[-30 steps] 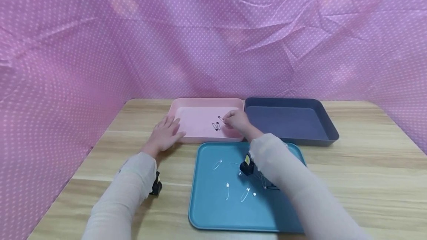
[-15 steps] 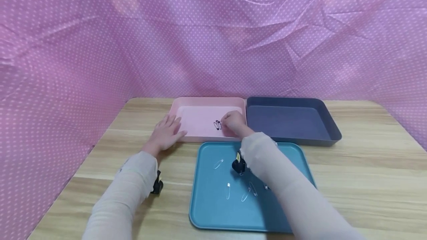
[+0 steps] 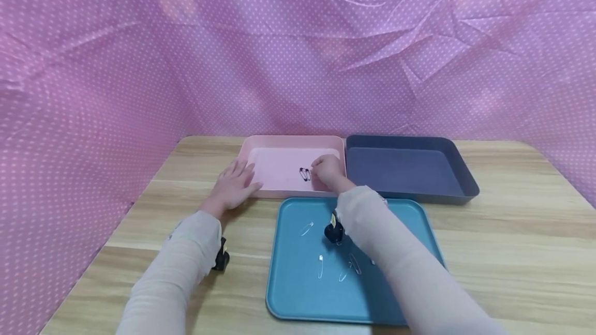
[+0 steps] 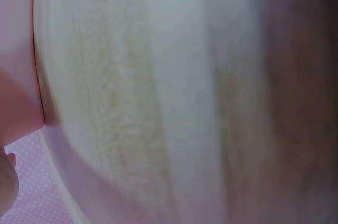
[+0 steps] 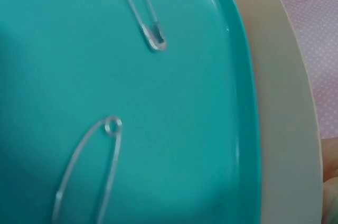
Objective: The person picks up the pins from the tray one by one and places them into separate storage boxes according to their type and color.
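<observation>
Small dark safety pins (image 3: pixel 304 174) lie close together in the pink tray (image 3: pixel 279 193), right of its middle. My right hand (image 3: pixel 328 170) reaches into that tray with curled fingers, fingertips right beside these pins. Whether it pinches one is too small to tell. My left hand (image 3: pixel 233 188) rests with spread fingers at the tray's left front corner, holding nothing. Silver safety pins, such as one pin (image 3: pixel 321 267), lie scattered on the teal tray (image 3: pixel 291 299) under my right forearm. The right wrist view shows a silver pin's coil end (image 5: pixel 112 126) up close.
A dark blue tray (image 3: pixel 405 169) stands against the pink tray's right side. All trays sit on a wood-grain table (image 3: pixel 503 231). Pink dotted cloth (image 3: pixel 298 66) hangs behind and to the sides. Black wrist cameras, such as the right one (image 3: pixel 333 231), hang under the sleeves.
My right hand has brought a dark safety pin down beside the others in the pink tray, then drawn back slightly. The dark pins now sit closer together. My left hand has stayed in place.
</observation>
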### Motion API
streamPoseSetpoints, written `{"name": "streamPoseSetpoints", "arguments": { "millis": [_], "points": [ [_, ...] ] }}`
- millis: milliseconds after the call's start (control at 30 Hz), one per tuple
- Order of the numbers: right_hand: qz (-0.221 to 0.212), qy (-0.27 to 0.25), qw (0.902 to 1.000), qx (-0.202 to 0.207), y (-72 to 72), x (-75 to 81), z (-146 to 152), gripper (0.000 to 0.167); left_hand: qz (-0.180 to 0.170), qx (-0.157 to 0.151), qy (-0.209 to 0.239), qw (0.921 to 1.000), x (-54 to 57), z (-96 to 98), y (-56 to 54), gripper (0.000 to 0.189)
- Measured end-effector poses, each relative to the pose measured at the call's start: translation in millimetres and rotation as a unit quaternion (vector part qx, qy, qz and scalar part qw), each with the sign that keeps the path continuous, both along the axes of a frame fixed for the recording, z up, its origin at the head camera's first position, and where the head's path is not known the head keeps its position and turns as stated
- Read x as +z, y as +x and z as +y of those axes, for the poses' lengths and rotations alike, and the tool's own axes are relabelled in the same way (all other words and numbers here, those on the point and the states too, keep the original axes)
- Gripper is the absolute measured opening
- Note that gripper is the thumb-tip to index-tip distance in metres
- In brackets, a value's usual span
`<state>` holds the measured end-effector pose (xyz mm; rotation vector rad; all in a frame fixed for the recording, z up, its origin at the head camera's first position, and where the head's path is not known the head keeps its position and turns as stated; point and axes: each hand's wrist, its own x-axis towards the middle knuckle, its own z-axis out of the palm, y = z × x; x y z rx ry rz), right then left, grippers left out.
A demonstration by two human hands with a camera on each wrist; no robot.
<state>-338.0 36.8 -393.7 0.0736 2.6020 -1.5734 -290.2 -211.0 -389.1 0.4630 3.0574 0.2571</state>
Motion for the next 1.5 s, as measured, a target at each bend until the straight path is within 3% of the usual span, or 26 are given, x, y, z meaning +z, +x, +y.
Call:
{"name": "streamPoseSetpoints", "arguments": {
  "millis": [300, 500, 733, 1000, 1200, 1500],
  "points": [
    [0.028, -0.032, 0.9990, 0.013, 0.9, 5.6, 9, 0.013, 0.002, 0.001, 0.005, 1.0000, 1.0, 0.4, -2.0, 0.065],
    [0.022, -0.082, 0.9961, 0.025, 13.4, 18.6, 16, 0.015, 0.004, 0.001, 0.007, 1.0000, 1.3, 0.4, -1.7, 0.065],
    [0.005, -0.100, 0.9948, 0.018, 29.9, 35.1, 27, 0.015, 0.001, 0.007, 0.011, 0.9999, 0.9, -0.1, 0.2, 0.065],
    [-0.004, -0.102, 0.9945, 0.023, 43.2, 42.9, 48, 0.015, -0.007, 0.007, 0.013, 0.9999, -1.0, -1.7, 1.6, 0.066],
    [-0.019, -0.075, 0.9966, 0.027, 55.4, 48.3, 66, 0.017, -0.003, 0.004, 0.020, 0.9998, -1.1, 0.1, 1.8, 0.065],
    [-0.006, -0.080, 0.9942, 0.071, 78.0, 56.0, 86, 0.021, -0.006, 0.005, 0.016, 0.9998, 2.0, 2.4, 1.4, 0.066]
  ]
}}
